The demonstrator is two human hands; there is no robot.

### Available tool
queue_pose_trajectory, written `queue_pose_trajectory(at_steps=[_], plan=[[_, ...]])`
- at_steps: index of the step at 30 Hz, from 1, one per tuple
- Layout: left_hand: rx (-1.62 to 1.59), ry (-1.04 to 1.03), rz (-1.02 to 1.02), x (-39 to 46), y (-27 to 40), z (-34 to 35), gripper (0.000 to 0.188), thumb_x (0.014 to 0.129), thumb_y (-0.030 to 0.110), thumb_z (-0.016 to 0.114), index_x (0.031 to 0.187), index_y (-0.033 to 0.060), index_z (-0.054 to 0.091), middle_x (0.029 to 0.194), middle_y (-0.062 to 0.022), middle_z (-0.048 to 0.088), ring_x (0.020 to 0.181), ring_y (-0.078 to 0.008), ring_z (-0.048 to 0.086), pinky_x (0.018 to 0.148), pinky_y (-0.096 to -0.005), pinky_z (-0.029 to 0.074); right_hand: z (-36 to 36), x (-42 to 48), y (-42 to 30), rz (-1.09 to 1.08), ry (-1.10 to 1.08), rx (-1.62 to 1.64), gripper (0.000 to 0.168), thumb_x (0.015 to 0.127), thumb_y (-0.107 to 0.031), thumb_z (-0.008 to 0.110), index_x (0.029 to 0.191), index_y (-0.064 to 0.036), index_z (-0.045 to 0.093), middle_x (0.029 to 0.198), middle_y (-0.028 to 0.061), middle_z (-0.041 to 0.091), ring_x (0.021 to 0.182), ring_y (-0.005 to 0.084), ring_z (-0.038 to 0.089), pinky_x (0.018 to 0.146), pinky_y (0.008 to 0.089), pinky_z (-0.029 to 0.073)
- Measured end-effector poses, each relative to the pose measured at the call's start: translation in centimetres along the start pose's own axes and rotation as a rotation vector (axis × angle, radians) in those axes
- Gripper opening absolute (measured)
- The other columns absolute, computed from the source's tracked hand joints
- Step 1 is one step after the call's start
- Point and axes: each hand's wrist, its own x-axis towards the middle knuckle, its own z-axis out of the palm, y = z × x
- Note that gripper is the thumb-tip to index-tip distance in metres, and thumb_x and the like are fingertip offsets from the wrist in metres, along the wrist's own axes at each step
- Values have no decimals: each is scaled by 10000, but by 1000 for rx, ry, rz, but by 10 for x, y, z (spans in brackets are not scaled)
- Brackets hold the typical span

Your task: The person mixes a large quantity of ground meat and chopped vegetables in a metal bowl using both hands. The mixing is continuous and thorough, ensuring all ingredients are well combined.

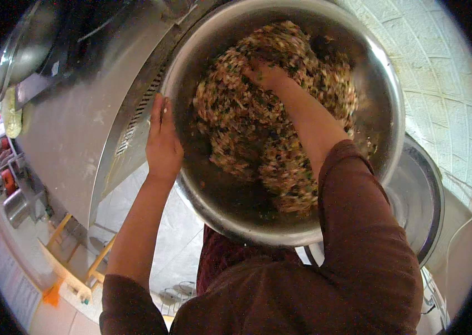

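A wide stainless-steel basin lies before me, holding a large mass of minced filling flecked with green. My right hand is sunk into the filling towards the far side, its fingertips hidden and the area blurred by motion. On the left, my left hand holds the basin's rim from outside, with its fingers stretched along the wall. Some bare metal shows inside the basin around the filling.
A steel counter with a slotted edge runs along the left. Beneath the basin's right side is another round metal vessel. A pale textured wall stands at the right, with a white cable below. Wooden furniture is at lower left.
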Motion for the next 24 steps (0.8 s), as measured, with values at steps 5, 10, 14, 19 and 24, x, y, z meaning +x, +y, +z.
queue_pose_trajectory(at_steps=[5,10,14,19,24], plan=[[-51,13,2,-3,2,-3,639,902,-43,378,1528,66,311,1583,-183,260,1435,-382,310,1155,-410,327,90,-26,-17,-282,-199,8,768,902,-660,519,1482,-169,409,1487,120,452,1192,343,568,965,484,469],[-6,49,51,0,1,1,608,922,-22,389,1521,68,322,1578,-166,279,1429,-368,325,1149,-399,340,180,-157,86,-494,-251,-269,701,870,-645,474,1435,-229,466,1434,104,486,1222,329,557,1003,466,471],[39,72,20,0,1,3,666,840,-78,463,1487,37,359,1586,-116,276,1415,-315,361,1095,-387,415,181,-241,209,-681,-44,-308,471,900,-358,589,1324,-154,587,1280,127,578,1154,318,577,956,452,480],[22,41,-19,-7,-4,1,632,892,-30,423,1510,60,330,1594,-125,262,1429,-339,333,1127,-392,371,-5,-211,151,-474,167,145,440,852,-197,623,1274,-74,604,1070,132,660,1019,306,619,862,392,533],[-28,18,0,1,-2,4,631,908,-10,409,1525,75,310,1597,-145,251,1443,-357,307,1147,-402,347,-68,-64,102,97,558,342,671,943,-489,607,1470,-111,432,1522,151,406,1380,342,409,1115,483,359]])
